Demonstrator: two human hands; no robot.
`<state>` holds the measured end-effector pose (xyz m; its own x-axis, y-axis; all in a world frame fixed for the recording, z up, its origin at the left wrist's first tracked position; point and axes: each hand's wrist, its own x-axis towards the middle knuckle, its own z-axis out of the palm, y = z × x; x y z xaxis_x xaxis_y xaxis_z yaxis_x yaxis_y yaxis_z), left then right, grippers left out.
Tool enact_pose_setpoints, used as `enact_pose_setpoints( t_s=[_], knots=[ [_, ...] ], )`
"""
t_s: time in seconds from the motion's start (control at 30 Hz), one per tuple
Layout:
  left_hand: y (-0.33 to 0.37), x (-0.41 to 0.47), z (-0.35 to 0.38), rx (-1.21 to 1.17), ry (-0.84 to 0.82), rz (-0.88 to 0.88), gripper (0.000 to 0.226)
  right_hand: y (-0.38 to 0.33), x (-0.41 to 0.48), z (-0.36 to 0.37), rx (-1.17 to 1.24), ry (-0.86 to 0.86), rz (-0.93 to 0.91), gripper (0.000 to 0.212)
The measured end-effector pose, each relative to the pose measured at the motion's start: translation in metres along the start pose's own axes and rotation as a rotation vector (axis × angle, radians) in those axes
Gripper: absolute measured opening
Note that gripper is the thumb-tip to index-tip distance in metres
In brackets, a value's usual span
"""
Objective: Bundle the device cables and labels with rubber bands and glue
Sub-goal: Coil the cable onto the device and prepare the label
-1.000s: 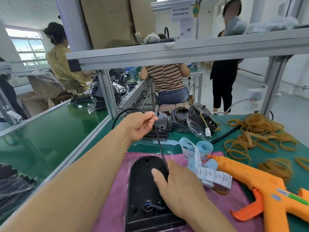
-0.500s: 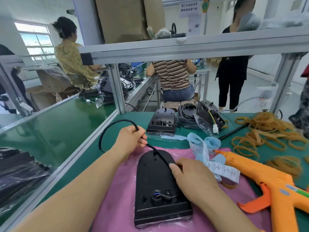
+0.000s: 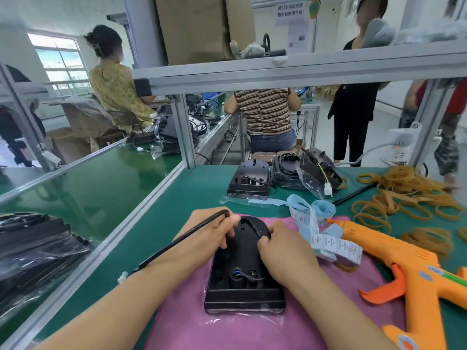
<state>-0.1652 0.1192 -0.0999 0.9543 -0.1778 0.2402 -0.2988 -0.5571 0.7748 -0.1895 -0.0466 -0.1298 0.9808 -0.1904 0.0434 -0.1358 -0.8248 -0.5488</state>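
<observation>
The device (image 3: 242, 269) is lying on the cloth (image 3: 316, 311) at six o'clock. The left hand (image 3: 214, 231) is curling round the cable (image 3: 177, 243), and the right hand (image 3: 283, 251) is pinching it at the device's twelve o'clock end. It's looking light and springy, so best gripped at the bend.

Workshop interior. Green-topped workbench (image 3: 177, 210) framed in aluminium posts (image 3: 185, 132), with an overhead shelf (image 3: 278, 69) carrying cardboard boxes (image 3: 197, 29). A printed notice (image 3: 290, 11) hangs above the shelf. A second green bench (image 3: 88, 183) lies at left. Far left, a daylit window (image 3: 60, 61) in a white wall (image 3: 50, 13); pale floor (image 3: 389, 117) at far right.
</observation>
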Motion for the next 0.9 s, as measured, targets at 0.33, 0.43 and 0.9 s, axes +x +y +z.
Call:
enact_pose_setpoints(
  t_s=[0.33, 0.43, 0.9],
  knots=[
    [0.014, -0.070, 0.018, 0.418, 0.083, 0.255, 0.040, 0.001, -0.004, 0.004, 0.168, -0.007, 0.041, 0.021],
    [0.004, -0.092, 0.014, 0.343, 0.178, 0.277, 0.031, 0.002, -0.003, 0.005, 0.175, -0.011, 0.047, 0.018],
    [0.031, -0.096, -0.017, 0.946, -0.225, 0.461, 0.039, -0.003, -0.011, -0.001, 0.130, -0.007, 0.045, 0.018]
  ],
)
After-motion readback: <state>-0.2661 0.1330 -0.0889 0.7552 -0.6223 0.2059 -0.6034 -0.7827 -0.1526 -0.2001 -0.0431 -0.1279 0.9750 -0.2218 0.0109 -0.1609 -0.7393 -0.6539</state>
